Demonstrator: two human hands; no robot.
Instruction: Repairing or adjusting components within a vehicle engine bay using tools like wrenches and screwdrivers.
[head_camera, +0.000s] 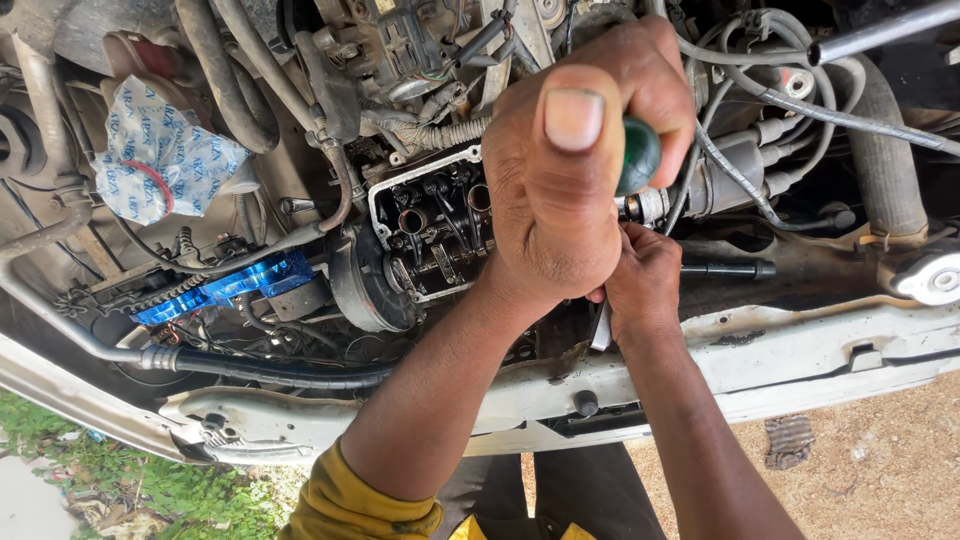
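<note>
Screwdriver handle (638, 155): green, rounded end, showing at 3 o'clock of the big fist; the shaft is hidden behind the hands.
Left hand (570, 170): wrapped tightly round the green handle, thumb pressed flat on top, nail facing the camera.
Right hand (645, 285): at 5 o'clock of the left hand, just below it and touching it, fingers curled in around a thin flat metal piece (601, 325); what kind of tool that piece is cannot be told.
Open engine top (430, 225): at 9 o'clock of the hands, cover off, oily rocker parts visible inside a pale gasket edge.
Pulley (365, 285): dark, round, at 7 o'clock of the open engine top.
Blue part (225, 288): shiny, at 9 o'clock, farther out among wires.
Printed plastic bag (160, 150): white with blue print, at 10 o'clock, tied over a part.
Hoses and cables (780, 100): at 2 o'clock.
Radiator cap (935, 278): at 3 o'clock, far edge.
Front panel (800, 350): pale, scuffed, at 5 o'clock, below the hands.
Yellow sleeve (350, 500): at 7 o'clock, on the left forearm.
</note>
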